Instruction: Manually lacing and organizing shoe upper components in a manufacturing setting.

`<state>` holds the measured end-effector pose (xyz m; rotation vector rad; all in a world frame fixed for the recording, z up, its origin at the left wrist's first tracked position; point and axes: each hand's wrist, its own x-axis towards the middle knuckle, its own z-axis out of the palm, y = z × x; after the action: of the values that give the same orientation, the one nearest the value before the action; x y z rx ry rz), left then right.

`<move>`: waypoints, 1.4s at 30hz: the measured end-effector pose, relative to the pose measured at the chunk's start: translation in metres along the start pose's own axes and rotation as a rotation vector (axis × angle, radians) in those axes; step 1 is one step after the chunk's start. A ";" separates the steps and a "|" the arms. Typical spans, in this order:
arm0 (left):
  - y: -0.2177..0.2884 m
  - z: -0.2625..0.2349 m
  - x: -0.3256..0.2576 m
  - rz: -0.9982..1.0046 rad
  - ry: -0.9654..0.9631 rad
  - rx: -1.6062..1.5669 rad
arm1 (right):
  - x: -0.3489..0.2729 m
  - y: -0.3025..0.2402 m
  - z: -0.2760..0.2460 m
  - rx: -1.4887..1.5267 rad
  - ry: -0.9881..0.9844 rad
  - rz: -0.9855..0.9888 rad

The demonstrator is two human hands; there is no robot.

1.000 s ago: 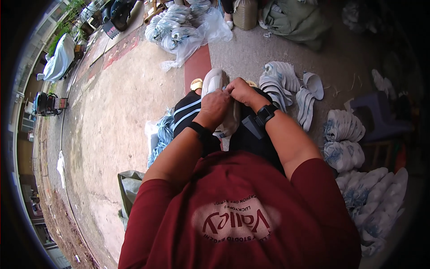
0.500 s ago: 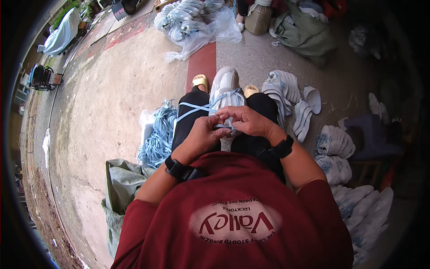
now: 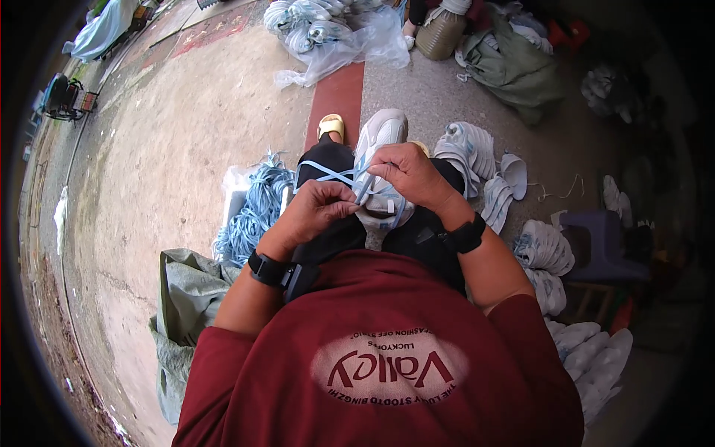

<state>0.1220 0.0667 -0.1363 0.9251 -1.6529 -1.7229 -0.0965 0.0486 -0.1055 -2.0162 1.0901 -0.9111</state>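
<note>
A white and grey sneaker [image 3: 385,128] rests between my thighs, its toe pointing away from me. A light blue shoelace [image 3: 363,191] runs through it, with a length looping out over my left thigh. At the left side of the shoe opening, my left hand [image 3: 322,210] is closed, thumb and fingertips pinching the lace. Slightly higher, over the tongue, my right hand [image 3: 414,176] also has its fingers closed on the lace. A short stretch of lace shows between the two hands. The fingertips of the right hand are partly hidden.
A heap of light blue laces [image 3: 261,216] lies left of my leg. Stacked white shoe uppers [image 3: 471,153] sit at my right, with more bundles [image 3: 546,248] nearer. A purple plastic stool [image 3: 596,242] stands farther right. Green sacks [image 3: 514,74] and plastic-wrapped bundles [image 3: 320,33] lie ahead.
My hands, close together over the shoe opening before, have moved apart: the left toward me and left, the right up and right. The lace is now stretched between them.
</note>
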 end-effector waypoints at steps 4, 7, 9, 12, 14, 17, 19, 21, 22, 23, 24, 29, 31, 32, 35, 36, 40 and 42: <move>0.000 -0.026 0.000 0.117 0.465 -0.287 | -0.003 0.014 0.001 -0.356 0.242 -0.135; 0.012 -0.068 -0.003 0.259 0.842 -1.030 | -0.021 0.025 0.003 -0.574 0.107 -0.170; 0.011 -0.071 -0.002 0.274 0.859 -1.168 | -0.028 0.033 0.009 -0.581 0.074 -0.162; -0.005 -0.032 0.009 0.161 0.557 -1.039 | -0.029 0.042 0.019 -0.705 0.119 -0.107; -0.017 0.002 0.023 -0.034 0.372 -0.927 | -0.026 0.047 0.023 -0.711 0.176 -0.079; -0.025 0.021 0.050 -0.254 0.233 -0.821 | -0.022 0.054 0.028 -0.674 0.245 0.026; -0.027 0.022 0.069 -0.261 0.278 -0.832 | -0.019 0.061 0.028 -0.639 0.262 0.087; -0.030 0.016 0.087 -0.222 0.300 -0.758 | -0.018 0.068 0.029 -0.495 0.326 0.148; -0.032 0.013 0.095 -0.186 0.310 -0.687 | -0.017 0.071 0.029 -0.500 0.332 0.128; -0.034 0.011 0.101 -0.163 0.302 -0.691 | -0.016 0.073 0.029 -0.480 0.323 0.141; -0.037 0.010 0.108 -0.091 0.294 -0.644 | -0.015 0.076 0.030 -0.454 0.314 0.164; -0.053 0.010 0.122 -0.022 0.347 -0.513 | -0.010 0.081 0.033 -0.418 0.312 0.222; -0.056 0.011 0.125 -0.002 0.360 -0.460 | -0.009 0.081 0.033 -0.423 0.291 0.247; -0.056 0.011 0.126 -0.020 0.396 -0.402 | -0.009 0.081 0.033 -0.415 0.301 0.225; -0.056 0.012 0.129 -0.013 0.473 -0.126 | -0.009 0.082 0.033 -0.411 0.307 0.212; -0.055 0.013 0.130 0.022 0.511 0.095 | -0.009 0.083 0.034 -0.418 0.300 0.208; -0.052 0.016 0.127 0.341 0.562 0.597 | -0.009 0.084 0.036 -0.445 0.303 0.193; -0.050 0.017 0.128 0.220 0.555 0.499 | -0.009 0.085 0.037 -0.393 0.311 0.223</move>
<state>0.0355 -0.0215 -0.1978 1.2505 -1.7283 -0.8067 -0.1051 0.0277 -0.1954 -2.0405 1.7437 -0.9701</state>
